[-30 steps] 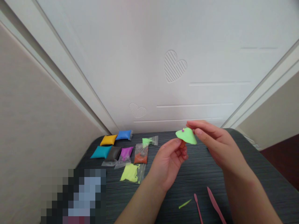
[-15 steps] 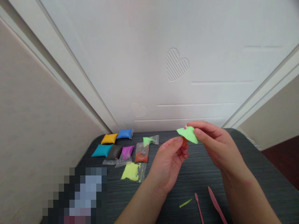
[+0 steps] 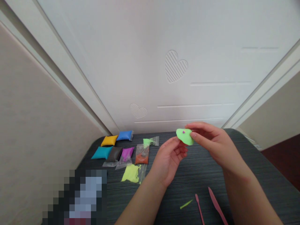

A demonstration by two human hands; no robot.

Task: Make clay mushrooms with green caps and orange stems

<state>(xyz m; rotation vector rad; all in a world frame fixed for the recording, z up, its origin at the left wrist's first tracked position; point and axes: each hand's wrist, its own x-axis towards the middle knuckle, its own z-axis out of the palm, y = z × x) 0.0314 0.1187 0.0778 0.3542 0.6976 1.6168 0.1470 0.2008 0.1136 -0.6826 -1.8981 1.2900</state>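
Above the dark table, a light-green clay piece (image 3: 186, 137) shaped like a cap, with a small purple and yellow dot on top, is held up between both hands. My left hand (image 3: 170, 159) is closed beneath it, thumb and fingers pinching its underside; an orange-brown part that showed there is now mostly hidden. Thumb and fingertips of my right hand (image 3: 211, 140) pinch the green piece's right edge.
Bags of clay lie at the left: yellow (image 3: 109, 140), blue (image 3: 125, 135), teal (image 3: 102, 152), black (image 3: 114, 154), purple (image 3: 127, 154), brown (image 3: 142, 158), lime (image 3: 130, 173) and green (image 3: 147, 142). Nearer are a thin green tool (image 3: 186, 204) and two pink tools (image 3: 199, 208) (image 3: 217, 204).
The green piece has tilted so that its top, with the purple dot, faces me more. It has also shifted slightly left, and the orange-brown part beneath shows less.
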